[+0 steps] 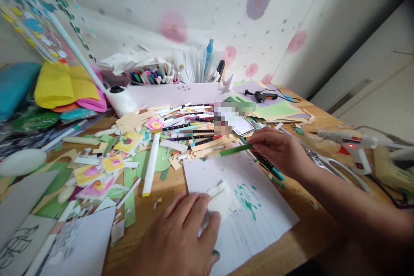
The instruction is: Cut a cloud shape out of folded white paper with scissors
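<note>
Through the head view, I am watching from afar as my right hand (274, 151) is pinching a green strip (235, 150) between thumb and closed fingertips, near the far edge of a white sheet (273, 220). My left hand (184, 235) is resting with fingers bent and slightly parted beside a white piece (222, 196) on that sheet; I cannot tell whether they are gripping it. Green marks (249, 200) are showing alongside.
</note>
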`<act>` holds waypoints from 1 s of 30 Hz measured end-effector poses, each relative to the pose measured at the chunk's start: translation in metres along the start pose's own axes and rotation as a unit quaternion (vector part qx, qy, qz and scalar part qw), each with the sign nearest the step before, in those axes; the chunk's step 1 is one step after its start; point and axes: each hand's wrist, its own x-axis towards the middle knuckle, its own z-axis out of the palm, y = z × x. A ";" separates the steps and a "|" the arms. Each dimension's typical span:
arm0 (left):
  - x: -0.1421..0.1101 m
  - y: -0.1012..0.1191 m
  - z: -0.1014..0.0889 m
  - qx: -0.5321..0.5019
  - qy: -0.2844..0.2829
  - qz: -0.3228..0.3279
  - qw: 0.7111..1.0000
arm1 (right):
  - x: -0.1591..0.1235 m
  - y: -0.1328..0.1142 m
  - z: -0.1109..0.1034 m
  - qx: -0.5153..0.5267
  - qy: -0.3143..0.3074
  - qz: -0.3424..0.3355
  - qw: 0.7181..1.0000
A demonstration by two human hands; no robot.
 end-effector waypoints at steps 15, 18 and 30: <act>-0.003 -0.018 0.010 0.061 0.079 0.070 0.993 | -0.004 -0.017 -0.026 -0.040 0.044 -0.072 0.996; -0.001 -0.018 0.003 0.047 0.117 0.055 0.990 | -0.007 -0.035 -0.033 -0.053 0.019 -0.127 0.990; 0.003 -0.012 -0.002 0.001 0.025 0.027 0.999 | -0.005 -0.049 -0.004 0.067 -0.119 -0.034 0.990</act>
